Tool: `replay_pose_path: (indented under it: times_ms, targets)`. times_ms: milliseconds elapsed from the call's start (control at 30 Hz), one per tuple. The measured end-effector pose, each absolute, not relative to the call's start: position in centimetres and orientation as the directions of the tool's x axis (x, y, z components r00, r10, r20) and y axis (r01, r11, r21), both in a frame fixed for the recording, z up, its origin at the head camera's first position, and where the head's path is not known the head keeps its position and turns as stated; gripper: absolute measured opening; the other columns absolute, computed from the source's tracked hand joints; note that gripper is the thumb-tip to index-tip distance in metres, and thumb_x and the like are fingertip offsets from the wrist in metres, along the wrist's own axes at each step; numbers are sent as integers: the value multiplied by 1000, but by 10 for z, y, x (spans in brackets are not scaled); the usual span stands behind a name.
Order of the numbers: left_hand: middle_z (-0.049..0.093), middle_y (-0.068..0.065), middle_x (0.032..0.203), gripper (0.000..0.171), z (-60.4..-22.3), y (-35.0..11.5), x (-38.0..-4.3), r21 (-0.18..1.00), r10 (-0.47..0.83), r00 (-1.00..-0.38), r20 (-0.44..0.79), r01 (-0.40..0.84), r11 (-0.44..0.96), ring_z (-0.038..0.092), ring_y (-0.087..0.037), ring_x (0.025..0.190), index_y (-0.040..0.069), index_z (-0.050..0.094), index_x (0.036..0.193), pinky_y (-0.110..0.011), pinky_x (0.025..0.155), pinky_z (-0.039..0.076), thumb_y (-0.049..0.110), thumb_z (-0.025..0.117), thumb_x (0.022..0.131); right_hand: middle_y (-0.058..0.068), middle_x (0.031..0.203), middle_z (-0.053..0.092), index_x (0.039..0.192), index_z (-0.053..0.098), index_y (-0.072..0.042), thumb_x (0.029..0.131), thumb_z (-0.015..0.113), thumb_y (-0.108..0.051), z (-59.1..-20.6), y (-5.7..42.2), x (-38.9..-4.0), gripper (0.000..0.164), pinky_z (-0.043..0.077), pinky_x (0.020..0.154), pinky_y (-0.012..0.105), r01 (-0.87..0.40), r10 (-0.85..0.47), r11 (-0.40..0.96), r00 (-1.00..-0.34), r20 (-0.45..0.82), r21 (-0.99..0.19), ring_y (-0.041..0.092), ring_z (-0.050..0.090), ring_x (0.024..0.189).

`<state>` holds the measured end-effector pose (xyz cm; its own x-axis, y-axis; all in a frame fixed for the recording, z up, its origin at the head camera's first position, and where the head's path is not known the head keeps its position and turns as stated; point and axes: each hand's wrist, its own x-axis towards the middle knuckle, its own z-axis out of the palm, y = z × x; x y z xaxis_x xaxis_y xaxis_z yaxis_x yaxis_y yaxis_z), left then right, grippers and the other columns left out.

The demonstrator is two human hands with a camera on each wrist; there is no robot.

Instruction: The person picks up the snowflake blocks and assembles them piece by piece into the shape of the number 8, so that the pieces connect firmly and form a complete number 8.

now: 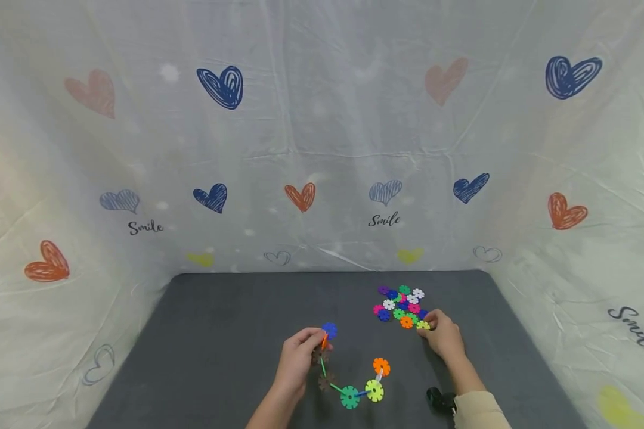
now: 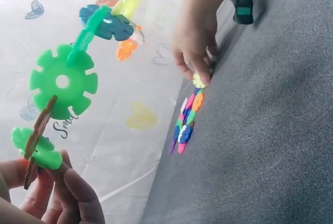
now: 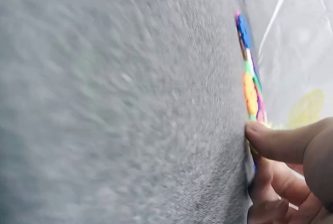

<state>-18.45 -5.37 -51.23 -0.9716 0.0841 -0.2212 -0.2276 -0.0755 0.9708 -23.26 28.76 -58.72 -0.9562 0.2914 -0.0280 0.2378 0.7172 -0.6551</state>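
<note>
In the head view my left hand (image 1: 295, 362) pinches one end of a chain of notched plastic snowflake discs, near its blue disc (image 1: 330, 330) and orange disc (image 1: 324, 341). From there the chain curves down through brown discs and a green disc (image 1: 350, 397) to a yellow disc (image 1: 375, 391), ending in another orange disc (image 1: 381, 366). Reaching to the near right edge of a loose disc pile (image 1: 399, 313), my right hand (image 1: 446, 338) has thumb and fingers on a pale yellow disc (image 1: 423, 325). The right wrist view mostly hides that disc behind the thumb (image 3: 270, 141).
A dark grey table (image 1: 236, 322) lies below, with a pale heart-printed curtain (image 1: 322, 119) behind and along both sides. A black wrist device (image 1: 439, 399) sits at the right wrist beside a cream sleeve (image 1: 480, 410).
</note>
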Motion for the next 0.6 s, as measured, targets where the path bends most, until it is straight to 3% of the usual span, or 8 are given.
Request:
replay_pose_path:
  times_ms: [200, 367, 467, 600]
  targets:
    - [70, 0, 74, 27, -511, -53, -184, 971, 73, -973, -218, -223, -81, 63, -13, 67, 1, 72, 102, -30, 65, 54, 27, 68, 97, 3, 83, 69, 93, 71, -6, 84, 83, -18, -565, 266, -219, 19, 51, 66, 34, 87, 185, 701, -981, 63, -708, 16, 60, 72]
    - [68, -3, 73, 26, -509, -54, -184, 980, 49, -981, -188, -190, -57, 63, -17, 66, 1, 73, 99, -32, 65, 56, 27, 68, 96, -1, 82, 75, 87, 79, -16, 81, 85, -22, -533, 224, -199, 10, 52, 60, 25, -116, 133, 532, -967, 218, -839, 14, 65, 69]
    - [68, -4, 75, 27, -507, -53, -184, 985, 46, -985, -164, -165, -41, 64, -19, 69, 3, 73, 99, -33, 65, 56, 29, 69, 96, 0, 83, 77, 87, 82, -18, 82, 84, -17, -519, 196, -186, 5, 53, 57, 24, -290, 72, 407, -935, 347, -866, 15, 68, 66]
    - [68, -5, 76, 28, -505, -50, -183, 991, 59, -989, -132, -134, -29, 63, -17, 68, 4, 73, 99, -33, 65, 56, 31, 69, 96, 4, 80, 77, 89, 81, -12, 80, 82, -2, -511, 167, -176, 13, 53, 54, 20, -521, -24, 396, -829, 558, -756, 11, 65, 60]
